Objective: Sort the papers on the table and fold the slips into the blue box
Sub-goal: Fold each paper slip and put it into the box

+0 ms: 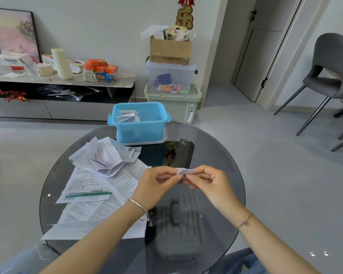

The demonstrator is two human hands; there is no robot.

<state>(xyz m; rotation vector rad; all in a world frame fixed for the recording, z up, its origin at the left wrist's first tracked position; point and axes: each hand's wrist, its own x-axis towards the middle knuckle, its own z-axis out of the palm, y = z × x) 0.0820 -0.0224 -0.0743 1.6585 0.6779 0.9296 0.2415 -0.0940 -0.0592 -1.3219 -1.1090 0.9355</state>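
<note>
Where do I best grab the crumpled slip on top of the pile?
Pinch its upturned far corner, coming from above on the blue box side. The crumpled slip stands off the flat sheets there, so fingers close without dragging them. The left hand is nearer, once it lets go of the folded slip.

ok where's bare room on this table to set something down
Bare: round grey glass table from the right hand, pinching the small white slip, to the right rim. Crowded: loose printed papers cover the left side; blue plastic box takes the far edge.
</note>
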